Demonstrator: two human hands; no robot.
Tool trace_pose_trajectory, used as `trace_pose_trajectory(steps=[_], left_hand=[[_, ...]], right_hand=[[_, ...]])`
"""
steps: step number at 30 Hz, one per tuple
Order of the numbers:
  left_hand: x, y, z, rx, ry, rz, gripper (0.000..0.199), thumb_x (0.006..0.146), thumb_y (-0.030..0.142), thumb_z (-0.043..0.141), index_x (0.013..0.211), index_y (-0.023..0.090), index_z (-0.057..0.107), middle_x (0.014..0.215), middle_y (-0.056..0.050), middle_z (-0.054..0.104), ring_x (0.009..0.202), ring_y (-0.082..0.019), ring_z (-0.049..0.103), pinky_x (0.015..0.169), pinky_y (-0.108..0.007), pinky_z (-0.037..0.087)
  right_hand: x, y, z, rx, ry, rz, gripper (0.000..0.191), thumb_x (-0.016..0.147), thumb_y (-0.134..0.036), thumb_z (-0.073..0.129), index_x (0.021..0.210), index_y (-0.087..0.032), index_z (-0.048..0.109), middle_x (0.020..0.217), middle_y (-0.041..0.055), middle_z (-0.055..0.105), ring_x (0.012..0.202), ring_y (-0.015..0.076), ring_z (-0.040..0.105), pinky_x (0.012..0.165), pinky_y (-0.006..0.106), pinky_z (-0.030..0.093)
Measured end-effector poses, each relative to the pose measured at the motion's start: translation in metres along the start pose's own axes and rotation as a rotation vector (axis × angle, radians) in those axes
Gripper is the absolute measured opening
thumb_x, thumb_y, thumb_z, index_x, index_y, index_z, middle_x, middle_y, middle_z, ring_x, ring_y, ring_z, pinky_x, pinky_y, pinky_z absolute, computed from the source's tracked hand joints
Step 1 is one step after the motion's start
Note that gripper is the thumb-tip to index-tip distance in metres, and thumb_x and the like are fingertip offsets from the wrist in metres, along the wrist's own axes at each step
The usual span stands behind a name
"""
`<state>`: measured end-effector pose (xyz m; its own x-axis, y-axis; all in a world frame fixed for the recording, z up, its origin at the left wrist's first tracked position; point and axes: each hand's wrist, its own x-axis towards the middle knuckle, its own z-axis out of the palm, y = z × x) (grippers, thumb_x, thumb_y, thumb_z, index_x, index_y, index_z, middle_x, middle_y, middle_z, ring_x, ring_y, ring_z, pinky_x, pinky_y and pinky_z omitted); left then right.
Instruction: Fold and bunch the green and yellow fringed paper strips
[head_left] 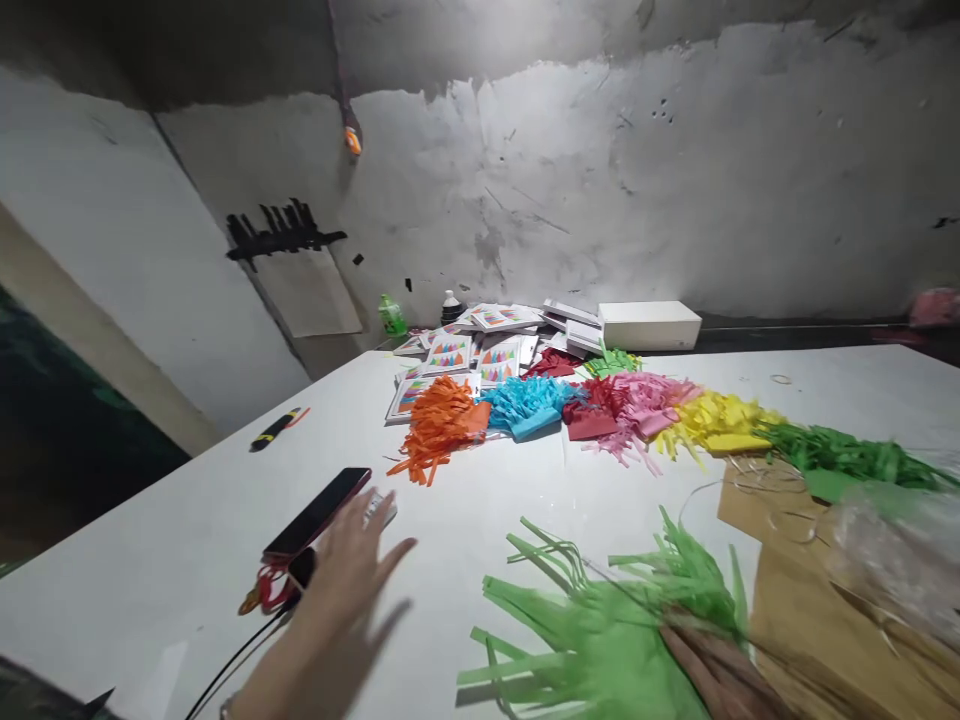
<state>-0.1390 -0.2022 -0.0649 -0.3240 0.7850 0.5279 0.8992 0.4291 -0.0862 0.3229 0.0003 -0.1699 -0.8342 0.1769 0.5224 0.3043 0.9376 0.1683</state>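
My left hand (356, 560) stretches over the table with its thumb and fingers apart. Its fingertips lie at a small white object (381, 508), whose kind I cannot make out. Beside that hand is a dark phone (319, 512), with a red cord (268, 588) and a black cable below it. At the lower right, my right hand (724, 665) rests on light green fringed tissue paper (615, 640). Motion smears this hand, and its fingers are partly cut off by the frame edge, so its grip is unclear. A thin pale strand (619, 580) crosses the green paper.
Fringed paper bundles in orange (442, 425), blue (529, 405), pink (637, 405), yellow (716, 420) and dark green (855, 460) line the table. Behind are printed packs (450, 355) and a white box (649, 325). Brown paper (810, 600) and clear plastic (900, 550) lie right.
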Motion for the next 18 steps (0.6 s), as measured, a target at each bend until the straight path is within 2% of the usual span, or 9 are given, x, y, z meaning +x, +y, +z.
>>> trace_pose_trajectory(steps=[2,3,5,6,8,9,11,14,18], left_hand=[[0.001,0.074,-0.005,-0.167,-0.017,0.221,0.064,0.1,0.06,0.041,0.144,0.013,0.048,0.139,-0.017,0.065,0.128,-0.029,0.063,0.106,-0.045,0.055],[-0.003,0.115,-0.007,-0.249,-0.037,0.341,0.067,0.096,0.065,0.046,0.146,0.02,0.047,0.139,-0.01,0.067,0.126,-0.022,0.064,0.105,-0.034,0.055],[-0.021,0.193,-0.008,-0.393,-0.069,0.544,0.085,0.076,0.081,0.062,0.142,0.028,0.053,0.137,-0.004,0.069,0.118,-0.023,0.069,0.098,-0.03,0.059],[-0.031,0.225,-0.006,-0.454,-0.04,0.637,0.081,0.072,0.077,0.069,0.135,0.028,0.06,0.125,-0.002,0.076,0.103,-0.023,0.075,0.088,-0.03,0.063],[-0.052,0.267,0.002,-0.482,-0.018,0.62,0.045,0.083,0.037,0.076,0.124,0.022,0.066,0.109,-0.002,0.08,0.09,-0.023,0.077,0.077,-0.032,0.064],[-0.06,0.276,0.008,-0.489,-0.005,0.592,0.034,0.085,0.02,0.071,0.119,0.021,0.068,0.105,-0.003,0.081,0.088,-0.023,0.077,0.075,-0.033,0.064],[-0.074,0.278,0.022,-0.507,0.018,0.536,0.033,0.087,0.004,0.057,0.113,0.021,0.069,0.108,-0.005,0.08,0.093,-0.025,0.076,0.077,-0.037,0.063],[-0.09,0.262,0.034,-0.543,0.053,0.516,0.039,0.089,0.003,0.043,0.112,0.022,0.069,0.117,-0.01,0.077,0.103,-0.027,0.073,0.083,-0.044,0.062],[-0.108,0.244,0.028,-0.547,0.062,0.571,0.035,0.095,0.009,0.045,0.12,0.02,0.066,0.123,-0.012,0.074,0.115,-0.028,0.068,0.09,-0.044,0.061]], right_hand=[[0.01,-0.011,-0.01,-0.006,-0.018,0.086,0.062,0.073,-0.003,0.052,0.134,-0.01,0.064,0.135,0.0127,0.067,0.117,0.0273,0.067,0.1,0.036,0.057],[0.015,-0.018,-0.014,-0.001,-0.008,0.102,0.063,0.073,-0.003,0.052,0.134,-0.01,0.062,0.134,0.0127,0.068,0.118,0.0274,0.067,0.099,0.037,0.057],[0.023,-0.033,-0.017,0.019,0.063,0.117,0.059,0.075,-0.001,0.05,0.131,-0.011,0.063,0.127,0.0112,0.072,0.114,0.0248,0.068,0.098,0.036,0.056],[0.024,-0.04,-0.017,0.042,0.117,0.134,0.055,0.076,0.001,0.049,0.127,-0.013,0.065,0.121,0.01,0.074,0.109,0.0225,0.07,0.099,0.034,0.055],[0.021,-0.049,-0.019,0.108,0.185,0.206,0.05,0.077,0.001,0.049,0.121,-0.014,0.067,0.113,0.0084,0.076,0.103,0.0204,0.071,0.1,0.033,0.054],[0.017,-0.052,-0.021,0.134,0.198,0.248,0.049,0.077,0.0,0.049,0.12,-0.015,0.067,0.112,0.0081,0.076,0.103,0.0205,0.071,0.101,0.034,0.053],[0.005,-0.055,-0.029,0.143,0.156,0.295,0.052,0.076,-0.002,0.049,0.124,-0.015,0.066,0.12,0.0081,0.074,0.109,0.0219,0.069,0.102,0.036,0.053],[-0.009,-0.054,-0.044,0.086,0.099,0.322,0.058,0.076,0.002,0.044,0.127,-0.015,0.065,0.129,0.0073,0.07,0.117,0.0225,0.066,0.103,0.038,0.053],[-0.007,-0.057,-0.054,0.096,0.153,0.233,0.05,0.086,0.003,0.04,0.128,-0.011,0.063,0.126,0.0124,0.07,0.121,0.0243,0.063,0.106,0.043,0.052]])
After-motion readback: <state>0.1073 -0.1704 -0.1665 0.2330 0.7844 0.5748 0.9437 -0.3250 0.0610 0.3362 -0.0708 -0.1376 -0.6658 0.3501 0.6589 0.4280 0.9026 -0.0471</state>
